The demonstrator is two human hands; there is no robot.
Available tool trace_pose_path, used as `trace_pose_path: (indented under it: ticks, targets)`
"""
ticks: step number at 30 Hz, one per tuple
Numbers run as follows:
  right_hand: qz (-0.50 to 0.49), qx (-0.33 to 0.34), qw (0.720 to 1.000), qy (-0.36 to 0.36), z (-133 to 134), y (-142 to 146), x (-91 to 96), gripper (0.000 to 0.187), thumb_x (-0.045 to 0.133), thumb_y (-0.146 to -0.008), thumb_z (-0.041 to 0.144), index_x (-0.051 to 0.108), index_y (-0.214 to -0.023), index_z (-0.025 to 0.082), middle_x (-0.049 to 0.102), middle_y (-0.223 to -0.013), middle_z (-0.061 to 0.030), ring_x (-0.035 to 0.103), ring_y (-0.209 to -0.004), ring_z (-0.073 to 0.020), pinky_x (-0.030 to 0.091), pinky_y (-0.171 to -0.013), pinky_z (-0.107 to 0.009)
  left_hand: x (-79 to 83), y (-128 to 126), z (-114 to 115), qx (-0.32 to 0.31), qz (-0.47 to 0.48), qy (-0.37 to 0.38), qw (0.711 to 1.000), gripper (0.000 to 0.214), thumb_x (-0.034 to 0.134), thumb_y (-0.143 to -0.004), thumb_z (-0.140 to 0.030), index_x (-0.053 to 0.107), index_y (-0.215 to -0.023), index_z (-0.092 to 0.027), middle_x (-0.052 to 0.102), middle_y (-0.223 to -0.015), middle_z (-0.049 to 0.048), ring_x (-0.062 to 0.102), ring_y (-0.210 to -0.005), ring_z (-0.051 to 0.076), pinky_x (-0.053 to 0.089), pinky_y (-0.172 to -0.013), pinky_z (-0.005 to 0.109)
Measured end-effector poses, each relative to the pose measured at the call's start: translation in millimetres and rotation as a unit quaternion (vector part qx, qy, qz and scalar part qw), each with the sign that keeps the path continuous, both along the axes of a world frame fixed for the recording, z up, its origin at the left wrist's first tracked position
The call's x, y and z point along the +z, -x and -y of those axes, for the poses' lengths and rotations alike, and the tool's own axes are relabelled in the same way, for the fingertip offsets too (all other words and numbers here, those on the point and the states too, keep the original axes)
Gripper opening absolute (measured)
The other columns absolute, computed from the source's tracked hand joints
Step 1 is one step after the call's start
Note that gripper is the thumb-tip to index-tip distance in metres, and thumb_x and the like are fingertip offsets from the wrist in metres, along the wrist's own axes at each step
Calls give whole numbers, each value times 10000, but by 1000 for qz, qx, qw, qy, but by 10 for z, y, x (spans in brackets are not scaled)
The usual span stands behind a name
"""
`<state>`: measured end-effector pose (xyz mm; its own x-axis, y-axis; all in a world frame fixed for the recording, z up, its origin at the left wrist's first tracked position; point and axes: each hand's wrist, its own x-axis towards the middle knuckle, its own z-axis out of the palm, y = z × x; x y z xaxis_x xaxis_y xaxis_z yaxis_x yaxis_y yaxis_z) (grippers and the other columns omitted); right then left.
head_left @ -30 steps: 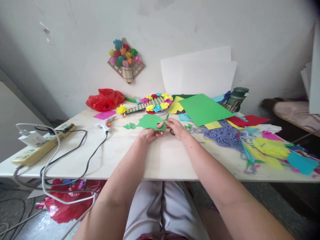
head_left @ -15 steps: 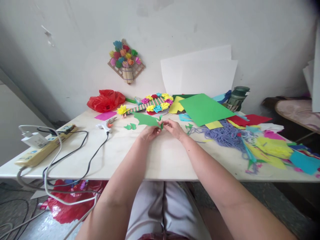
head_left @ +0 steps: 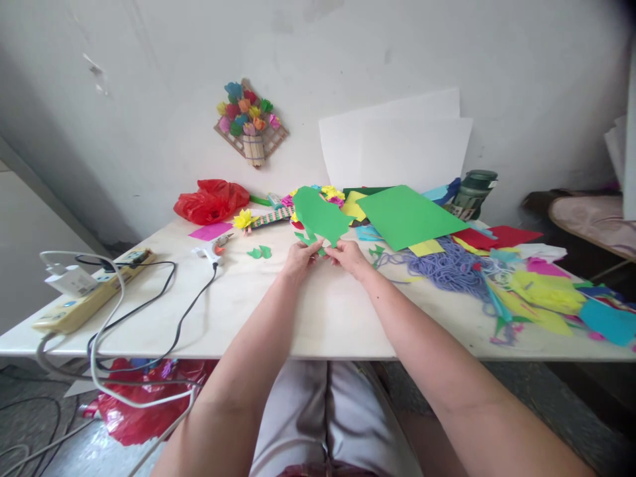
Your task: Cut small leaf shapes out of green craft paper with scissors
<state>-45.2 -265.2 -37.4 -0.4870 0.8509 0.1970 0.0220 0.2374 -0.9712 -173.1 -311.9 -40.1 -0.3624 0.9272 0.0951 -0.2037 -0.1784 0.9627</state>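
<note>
Two bare hands are brought close together over the middle of the white table (head_left: 338, 324), and a ragged-edged piece of green paper (head_left: 322, 215) is held up at their far side. The fingers of the left hand (head_left: 301, 260) and of the right hand (head_left: 350, 257) are closed on green paper at its near edge, with the fingertips almost meeting; which bit is pinched by which hand cannot be told. Small pointed green scraps (head_left: 306, 238) are seen just beyond the left fingertips. Part of a flower-trimmed craft (head_left: 272, 216) is hidden behind the raised paper. Two leaf shapes (head_left: 265, 252) are laid to the left of the left hand, and more green cuttings (head_left: 376, 252) are seen just right of the right hand. Farther left, a glue gun (head_left: 209, 252) is set down near a pink sheet (head_left: 211, 230), with a red bag (head_left: 211, 202) at the far edge and a power strip (head_left: 79, 308) at the near left. On the right, a large green sheet (head_left: 410, 217) is spread by purple yarn (head_left: 442, 268), and coloured paper (head_left: 549, 291) is heaped toward the right end.
</note>
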Motion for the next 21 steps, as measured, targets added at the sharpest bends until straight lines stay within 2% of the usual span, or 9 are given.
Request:
trace_pose_path:
  ticks: [6, 10, 12, 14, 16, 18, 19, 21]
  targets:
    - [-50, 20, 998, 15, -33, -69, 43, 196, 660, -616, 290, 510, -577, 170, 587, -505, 10, 451, -402, -72, 362, -426, -211, 41, 40, 56, -54, 16, -22, 998, 343, 683, -622, -429, 554, -587, -113, 558, -495, 15, 479, -434, 66, 332, -409, 181]
    - [-35, 29, 999, 16, -78, -77, 34, 202, 653, -619, 288, 489, -579, 176, 589, -523, 8, 448, -396, -75, 353, -415, -211, 80, 77, 99, -71, 17, -8, 997, 310, 700, -611, -388, 568, -580, -109, 599, -523, 49, 525, -452, 92, 391, -446, 198]
    - [-8, 18, 1000, -3, -97, -90, 36, 210, 624, -655, 320, 486, -581, 181, 583, -524, 7, 442, -394, -80, 355, -419, -217, 85, 94, 103, -72, 12, 0, 997, 295, 710, -605, -365, 585, -598, -97, 622, -558, 68, 555, -476, 104, 420, -474, 207]
    - [56, -31, 996, -60, -118, -123, 49, 207, 569, -710, 348, 507, -598, 184, 590, -546, -4, 473, -430, -100, 371, -449, -230, 81, 108, 96, -56, 15, -1, 998, 289, 709, -612, -352, 596, -625, -87, 638, -593, 80, 580, -503, 113, 444, -502, 213]
    - [164, -117, 967, -153, -140, -176, 69, 190, 530, -745, 342, 560, -639, 188, 620, -607, -30, 544, -543, -142, 398, -521, -255, 75, 119, 84, -26, 26, -9, 999, 285, 704, -626, -345, 592, -648, -84, 647, -622, 87, 600, -528, 121, 462, -518, 219]
    - [292, -196, 905, -241, -158, -236, 90, 156, 533, -740, 320, 616, -699, 194, 657, -721, -69, 593, -711, -199, 411, -616, -296, 69, 128, 70, 6, 45, -20, 999, 276, 699, -640, -333, 583, -665, -84, 653, -646, 90, 618, -556, 132, 479, -531, 225]
    - [346, -208, 877, -262, -163, -262, 100, 162, 533, -738, 318, 637, -726, 195, 666, -768, -88, 599, -763, -220, 411, -647, -313, 67, 131, 64, 19, 54, -23, 998, 268, 696, -647, -323, 580, -672, -83, 655, -655, 91, 625, -569, 135, 489, -541, 228]
    - [425, -197, 840, -273, -164, -300, 116, 195, 540, -726, 323, 667, -779, 185, 669, -851, -129, 601, -824, -258, 411, -674, -339, 65, 133, 55, 40, 68, -26, 997, 249, 690, -660, -299, 579, -680, -78, 657, -667, 93, 631, -581, 135, 504, -562, 232]
